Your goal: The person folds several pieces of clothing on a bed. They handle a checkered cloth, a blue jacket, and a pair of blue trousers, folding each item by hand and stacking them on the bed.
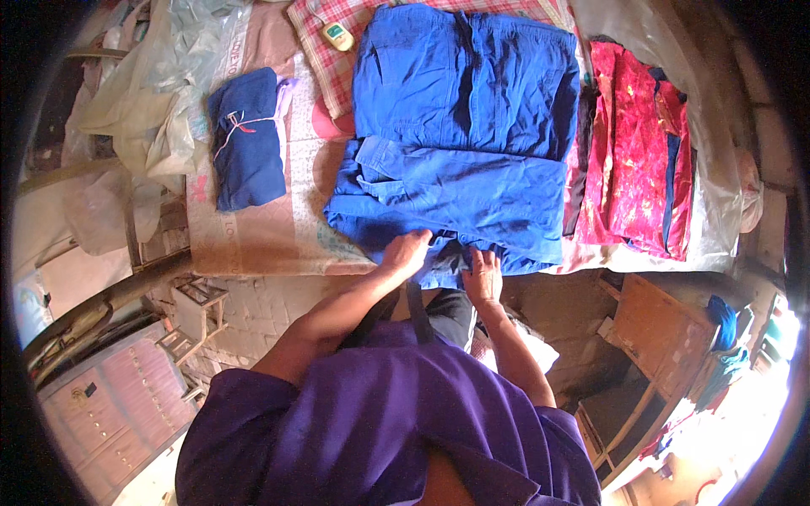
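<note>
Before me a blue cotton garment [468, 190] lies partly folded at the front edge of a bed, its lower end hanging over toward me. With fingers curled, my left hand [408, 253] grips a bunched part of this cloth. My right hand [485, 275] rests on the same cloth a little to the right, fingertips pressed down; whether it pinches any fabric cannot be told. Just beyond lies another stretch of blue cloth [405, 82] with seams and creases; whether it belongs to the same garment is unclear.
A dark blue folded cloth bundle [250, 142], tied with string, lies left. Folded red patterned cloth [636, 152] lies right. A corded yellow-green controller [338, 37] sits on a checked blanket [316, 63]. Clear plastic sheeting [158, 95] hangs left; a wooden cabinet [664, 322] stands lower right.
</note>
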Motion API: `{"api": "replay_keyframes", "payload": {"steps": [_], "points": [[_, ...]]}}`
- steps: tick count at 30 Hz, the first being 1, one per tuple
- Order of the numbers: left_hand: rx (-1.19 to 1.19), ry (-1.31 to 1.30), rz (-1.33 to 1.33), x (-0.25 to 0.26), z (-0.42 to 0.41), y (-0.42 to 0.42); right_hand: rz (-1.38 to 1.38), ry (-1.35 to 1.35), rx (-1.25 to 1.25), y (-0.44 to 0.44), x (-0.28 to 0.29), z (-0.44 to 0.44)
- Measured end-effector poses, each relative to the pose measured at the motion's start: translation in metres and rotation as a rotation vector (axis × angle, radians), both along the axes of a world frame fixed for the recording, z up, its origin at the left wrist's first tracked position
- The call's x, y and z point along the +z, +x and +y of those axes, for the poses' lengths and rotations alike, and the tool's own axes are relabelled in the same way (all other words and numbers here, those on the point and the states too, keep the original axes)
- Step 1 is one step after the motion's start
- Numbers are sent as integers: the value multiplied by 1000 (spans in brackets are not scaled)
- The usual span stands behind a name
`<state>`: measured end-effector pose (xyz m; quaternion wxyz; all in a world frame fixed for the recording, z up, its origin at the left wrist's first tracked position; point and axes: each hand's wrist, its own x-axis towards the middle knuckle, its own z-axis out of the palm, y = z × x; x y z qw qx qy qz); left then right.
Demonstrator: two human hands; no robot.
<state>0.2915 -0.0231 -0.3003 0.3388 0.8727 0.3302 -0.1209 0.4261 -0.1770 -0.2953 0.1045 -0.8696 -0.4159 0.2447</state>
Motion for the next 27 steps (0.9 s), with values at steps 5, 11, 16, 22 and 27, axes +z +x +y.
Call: {"api": "replay_keyframes", "payload": {"steps": [5,11,16,22,27], "points": [[148,168,32,1,33,-13,125,117,-42,16,20,7],[208,22,-8,-6,28,-19,234,116,-104,36,43,22],[209,-158,-194,7,11,-9,347,140,-95,18,32,21],[164,-382,-65,-23,5,-2,499,215,-187,12,-24,9],[111,-368,-35,-40,12,-1,531,-129,-34,45,-37,24]]}}
